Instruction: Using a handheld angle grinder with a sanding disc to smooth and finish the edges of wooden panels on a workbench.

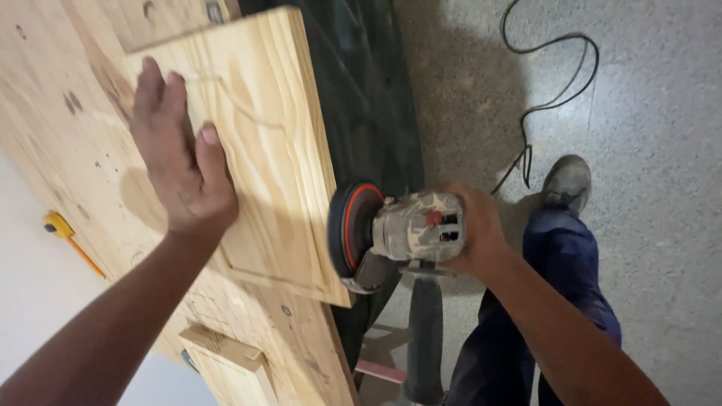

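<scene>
One pale pine panel (256, 143), upper left of frame, is pressed by the flat, open left hand (180, 162); one grey angle grinder (398, 229) is gripped by the right hand (474, 229) at centre, black cable (553, 83) upper right.

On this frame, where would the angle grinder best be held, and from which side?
Best by the grey body behind the disc, from the side away from the board, as the right hand grips it now. The black side handle juts toward the floor, offering a second grip clear of the disc.

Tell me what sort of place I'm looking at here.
Likely a woodworking shop. The left hand presses a pine panel on a plywood bench, the right hand holds a grinder, and the concrete floor looks dusty.
</scene>
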